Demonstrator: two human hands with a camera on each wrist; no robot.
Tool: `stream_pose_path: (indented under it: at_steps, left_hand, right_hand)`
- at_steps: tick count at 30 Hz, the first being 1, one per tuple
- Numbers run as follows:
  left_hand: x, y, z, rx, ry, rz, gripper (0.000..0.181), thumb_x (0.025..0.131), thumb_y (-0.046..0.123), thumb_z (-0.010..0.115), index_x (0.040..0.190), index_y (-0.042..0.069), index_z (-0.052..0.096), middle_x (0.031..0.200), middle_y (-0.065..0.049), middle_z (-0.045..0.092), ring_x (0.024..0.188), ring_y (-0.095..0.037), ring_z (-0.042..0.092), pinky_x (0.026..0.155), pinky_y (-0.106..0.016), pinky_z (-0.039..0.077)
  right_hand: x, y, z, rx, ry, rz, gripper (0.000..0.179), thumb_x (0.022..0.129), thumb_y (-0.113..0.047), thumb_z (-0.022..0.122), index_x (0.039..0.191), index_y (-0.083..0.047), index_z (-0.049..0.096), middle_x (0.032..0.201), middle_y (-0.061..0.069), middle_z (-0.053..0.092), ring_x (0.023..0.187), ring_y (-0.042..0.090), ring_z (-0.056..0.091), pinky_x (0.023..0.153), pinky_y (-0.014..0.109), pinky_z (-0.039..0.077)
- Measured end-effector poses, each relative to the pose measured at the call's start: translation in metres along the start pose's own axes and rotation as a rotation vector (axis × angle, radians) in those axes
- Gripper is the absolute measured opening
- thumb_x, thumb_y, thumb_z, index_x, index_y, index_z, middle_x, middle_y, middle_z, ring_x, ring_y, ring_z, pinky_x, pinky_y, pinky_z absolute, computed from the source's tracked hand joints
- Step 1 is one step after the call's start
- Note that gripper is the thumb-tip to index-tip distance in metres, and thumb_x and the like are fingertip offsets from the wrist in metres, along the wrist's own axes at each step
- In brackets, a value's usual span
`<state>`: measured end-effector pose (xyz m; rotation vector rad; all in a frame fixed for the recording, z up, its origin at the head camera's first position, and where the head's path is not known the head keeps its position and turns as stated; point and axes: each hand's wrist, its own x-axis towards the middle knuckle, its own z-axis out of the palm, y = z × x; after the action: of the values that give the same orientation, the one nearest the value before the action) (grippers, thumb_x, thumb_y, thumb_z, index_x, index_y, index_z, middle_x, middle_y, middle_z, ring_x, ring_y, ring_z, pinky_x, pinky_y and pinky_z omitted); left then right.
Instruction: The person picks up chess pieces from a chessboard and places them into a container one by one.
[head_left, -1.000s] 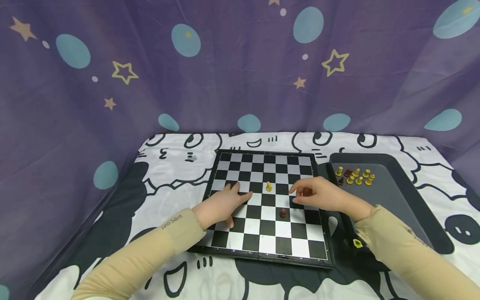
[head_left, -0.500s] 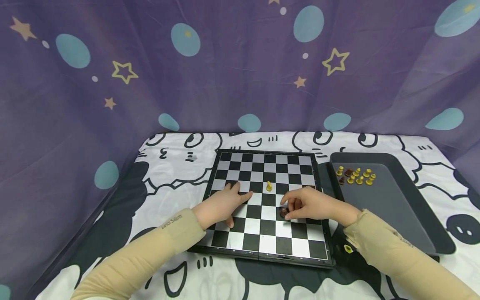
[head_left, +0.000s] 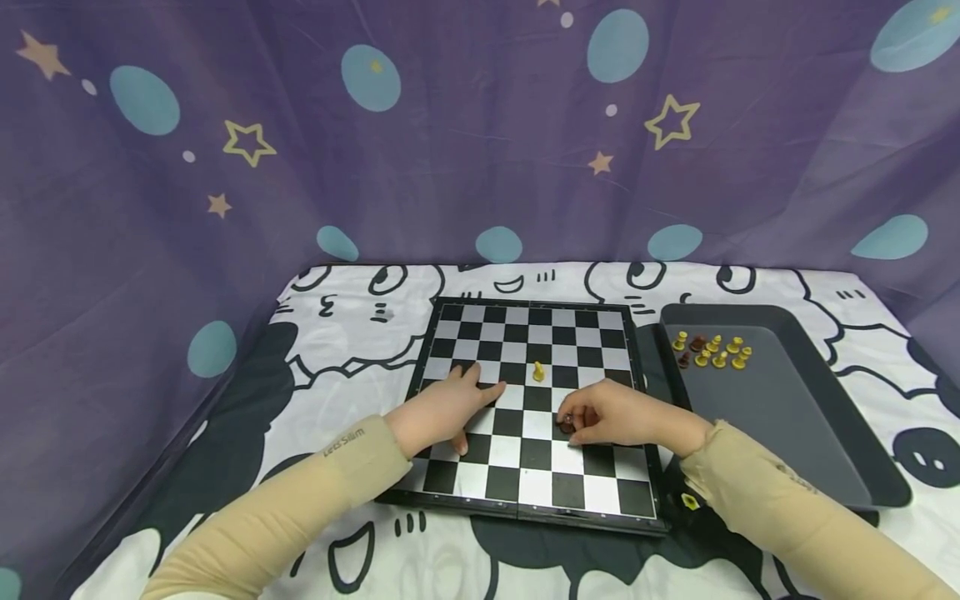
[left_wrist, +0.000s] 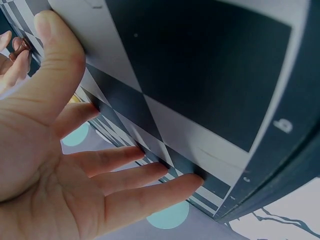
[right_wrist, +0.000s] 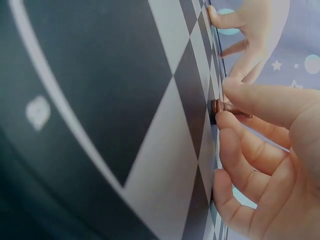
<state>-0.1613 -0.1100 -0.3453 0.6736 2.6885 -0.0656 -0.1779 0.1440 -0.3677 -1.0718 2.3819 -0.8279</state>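
Observation:
My right hand (head_left: 618, 412) pinches a dark brown chess piece (right_wrist: 217, 106) between thumb and fingers. The piece stands on the right part of the chequered chessboard (head_left: 535, 454), its base at the surface in the right wrist view; fingers cover much of it. My left hand (head_left: 447, 406) lies spread over the board's left side, its fingertips (left_wrist: 192, 182) resting on the squares, holding nothing. Between the two hands, a little farther back, a yellow chess piece (head_left: 538, 372) stands upright on the board.
To the right is a dark grey tray (head_left: 795, 425); several yellow chess pieces (head_left: 720, 360) and a few brown ones (head_left: 698, 342) are at its far left. A small yellow object (head_left: 690, 502) lies near my right sleeve. Patterned cloth covers the table; a purple curtain (head_left: 480, 158) hangs behind.
My right hand has moved left and toward me from the board's right side, closing its thumb and fingers round the brown chess piece. The left hand has stayed in place.

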Motion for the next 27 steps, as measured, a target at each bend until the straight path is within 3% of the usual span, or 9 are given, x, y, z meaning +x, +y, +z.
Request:
stream_pose_path:
  at_steps: [18,27]
  left_hand:
    - [0.0018,-0.0017,-0.0013,-0.018,-0.023,-0.008,0.105,0.058,0.023,0.086,0.149,0.021,0.033,0.152,-0.026,0.024,0.138,-0.047,0.026,0.102,-0.05,0.041]
    - [0.0012,-0.0015,0.0007,0.001,0.007,0.01,0.101,0.06,0.018,0.086,0.148,0.022,0.036,0.15,-0.026,0.029,0.135,-0.046,0.031,0.1,-0.048,0.043]
  right_hand:
    - [0.0013,-0.0046,-0.001,-0.048,0.045,-0.02,0.012,0.087,-0.007,0.063,0.097,-0.009,0.07,0.072,-0.01,0.061,0.061,0.001,0.048,0.06,0.021,0.046]
    - [-0.0007,-0.008,-0.0086,-0.05,0.075,-0.039,0.012,0.088,-0.007,0.063,0.098,-0.008,0.069,0.074,-0.009,0.062,0.063,0.0,0.05,0.06,0.021,0.047]
